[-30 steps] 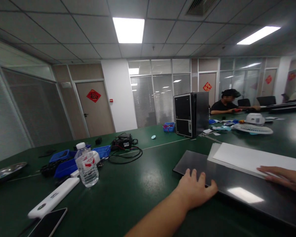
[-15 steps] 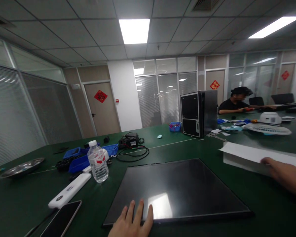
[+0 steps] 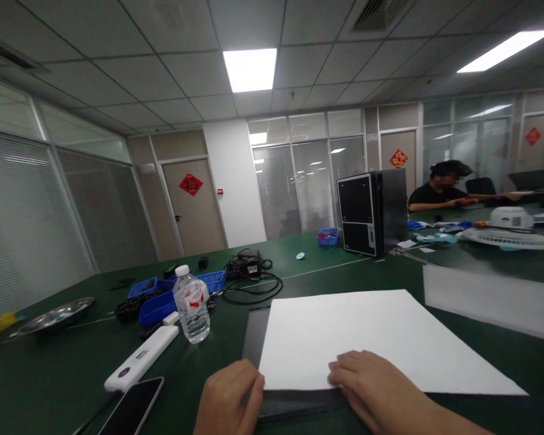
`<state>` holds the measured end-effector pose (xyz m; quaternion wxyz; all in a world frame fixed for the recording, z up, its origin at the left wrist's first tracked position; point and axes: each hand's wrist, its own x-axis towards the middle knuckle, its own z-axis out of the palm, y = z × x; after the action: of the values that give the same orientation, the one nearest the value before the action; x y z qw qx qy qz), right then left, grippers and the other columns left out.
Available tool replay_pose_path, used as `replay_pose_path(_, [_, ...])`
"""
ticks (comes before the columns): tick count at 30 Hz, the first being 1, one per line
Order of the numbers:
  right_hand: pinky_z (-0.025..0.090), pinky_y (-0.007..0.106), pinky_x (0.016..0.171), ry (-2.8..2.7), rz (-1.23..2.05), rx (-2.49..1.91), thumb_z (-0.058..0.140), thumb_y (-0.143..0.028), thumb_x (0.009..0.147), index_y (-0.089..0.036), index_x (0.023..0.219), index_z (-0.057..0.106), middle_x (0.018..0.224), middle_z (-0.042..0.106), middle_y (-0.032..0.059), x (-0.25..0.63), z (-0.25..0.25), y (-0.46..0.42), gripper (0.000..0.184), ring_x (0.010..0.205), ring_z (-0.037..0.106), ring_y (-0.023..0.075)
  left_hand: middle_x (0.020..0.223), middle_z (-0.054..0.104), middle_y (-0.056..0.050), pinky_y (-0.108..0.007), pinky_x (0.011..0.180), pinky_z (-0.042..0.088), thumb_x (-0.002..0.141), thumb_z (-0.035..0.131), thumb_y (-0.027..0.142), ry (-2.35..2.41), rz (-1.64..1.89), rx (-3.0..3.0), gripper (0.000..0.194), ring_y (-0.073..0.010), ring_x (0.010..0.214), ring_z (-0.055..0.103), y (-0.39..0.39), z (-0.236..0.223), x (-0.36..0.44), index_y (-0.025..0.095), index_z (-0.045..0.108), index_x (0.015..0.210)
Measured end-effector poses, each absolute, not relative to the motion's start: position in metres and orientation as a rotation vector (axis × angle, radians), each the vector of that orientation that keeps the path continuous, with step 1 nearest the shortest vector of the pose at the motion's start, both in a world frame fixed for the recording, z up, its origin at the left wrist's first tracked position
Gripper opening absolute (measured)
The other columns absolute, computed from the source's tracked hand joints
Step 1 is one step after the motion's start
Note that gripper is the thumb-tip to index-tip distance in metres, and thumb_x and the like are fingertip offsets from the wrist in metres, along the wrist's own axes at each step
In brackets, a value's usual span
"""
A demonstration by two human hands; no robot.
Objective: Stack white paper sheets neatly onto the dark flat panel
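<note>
A large white sheet [image 3: 362, 326] lies over the dark flat screen panel [image 3: 252, 332] on the green table. The panel shows along the left side and front, as the sheet sits off to its right. My left hand [image 3: 231, 396] is closed at the sheet's near left corner, thumb and fingers pinching its edge. Farther right, my right hand [image 3: 367, 383] has its fingers bent together over the sheet's front edge. My right fingertips are partly hidden behind the hand.
Another white sheet [image 3: 489, 299] lies at the right. On the left are a water bottle [image 3: 191, 308], a white power bank [image 3: 142, 357], a phone [image 3: 131, 406] and blue trays [image 3: 156, 308]. Behind stand a black computer case [image 3: 372, 211] and a cabled adapter [image 3: 245, 264]. A person sits far right.
My right hand has brought a white sheet from the right onto the panel. My left hand has gone from lying spread on the panel to closing at the sheet's corner.
</note>
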<state>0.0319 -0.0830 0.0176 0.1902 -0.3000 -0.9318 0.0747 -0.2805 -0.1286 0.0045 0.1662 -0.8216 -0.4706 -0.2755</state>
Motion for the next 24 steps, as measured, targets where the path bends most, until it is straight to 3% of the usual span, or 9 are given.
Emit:
replay_pose_path(1, [0.049,0.039,0.097,-2.647,0.264,-0.787,0.048,-0.024,0.095,-0.025,0.113,0.072,0.116,0.072,0.0073,0.027,0.022,-0.088,0.03,0.11,0.065,0.0254,0.079,0.072,-0.004,-0.027,0.072,0.058,0.103,0.036,0.029,-1.449,-0.823,-2.304,0.039,-0.0167,0.075,0.072,-0.129,0.007,-0.288,0.022,0.07,0.086])
replay_pose_path(3, [0.048,0.04,0.101,-2.68,0.365,-0.75,0.052,-0.033,0.096,-0.027,0.118,0.071,0.124,0.07,0.0064,0.023,0.03,-0.09,0.03,0.115,0.063,0.0251,0.11,0.076,-0.006,-0.035,0.09,0.06,0.099,0.048,0.038,-1.614,-0.813,-2.307,0.029,-0.0225,0.101,0.073,-0.127,0.008,-0.303,0.028,0.074,0.108])
replay_pose_path(5, [0.047,0.042,0.105,-2.633,0.404,-0.785,0.052,-0.042,0.097,-0.027,0.127,0.067,0.131,0.067,0.0072,0.029,0.036,-0.078,0.037,0.119,0.061,0.0251,0.142,0.064,-0.003,-0.048,0.109,0.05,0.094,0.058,0.043,-1.747,-0.684,-2.386,0.038,-0.0284,0.129,0.061,-0.12,0.004,-0.314,0.037,0.066,0.131])
replay_pose_path(7, [0.046,0.044,0.106,-2.535,0.347,-0.886,0.046,-0.049,0.1,-0.025,0.131,0.066,0.131,0.066,0.0091,0.045,0.04,-0.051,0.044,0.12,0.06,0.0256,0.155,0.05,0.0,-0.057,0.117,0.036,0.094,0.059,0.044,-1.891,-0.564,-2.462,0.045,-0.03,0.142,0.047,-0.113,-0.002,-0.321,0.043,0.058,0.139])
replay_pose_path(11, [0.044,0.05,0.109,-2.352,0.178,-1.159,0.041,-0.055,0.099,-0.021,0.123,0.071,0.126,0.069,0.011,0.11,0.034,0.02,0.051,0.119,0.061,0.0288,0.163,0.038,-0.002,-0.06,0.12,0.027,0.094,0.059,0.037,-2.025,-0.64,-2.417,0.041,-0.0311,0.15,0.033,-0.102,-0.011,-0.326,0.04,0.063,0.135])
replay_pose_path(14, [0.04,0.05,0.113,-2.212,0.188,-1.301,0.045,-0.058,0.095,-0.022,0.122,0.072,0.132,0.066,0.0094,0.167,0.014,0.056,0.052,0.125,0.058,0.0303,0.153,0.053,-0.004,-0.059,0.118,0.032,0.092,0.061,0.033,-2.085,-0.713,-2.332,0.033,-0.0303,0.143,0.045,-0.098,-0.01,-0.325,0.039,0.072,0.123])
replay_pose_path(17, [0.042,0.046,0.112,-2.106,0.284,-1.387,0.047,-0.061,0.093,-0.024,0.119,0.074,0.132,0.067,0.0069,0.208,-0.004,0.071,0.052,0.124,0.059,0.0304,0.139,0.065,0.0,-0.064,0.119,0.027,0.093,0.059,0.034,-2.111,-0.69,-2.363,0.027,-0.0289,0.138,0.052,-0.097,-0.006,-0.323,0.043,0.075,0.113])
replay_pose_path(24, [0.051,0.042,0.098,-2.001,0.426,-1.5,0.044,-0.058,0.093,-0.021,0.125,0.071,0.123,0.072,0.0079,0.211,-0.007,0.073,0.056,0.112,0.066,0.0306,0.161,0.038,0.004,-0.069,0.12,0.007,0.102,0.043,0.043,-2.11,-0.495,-2.539,0.04,-0.0279,0.153,0.024,-0.099,0.002,-0.317,0.048,0.052,0.141])
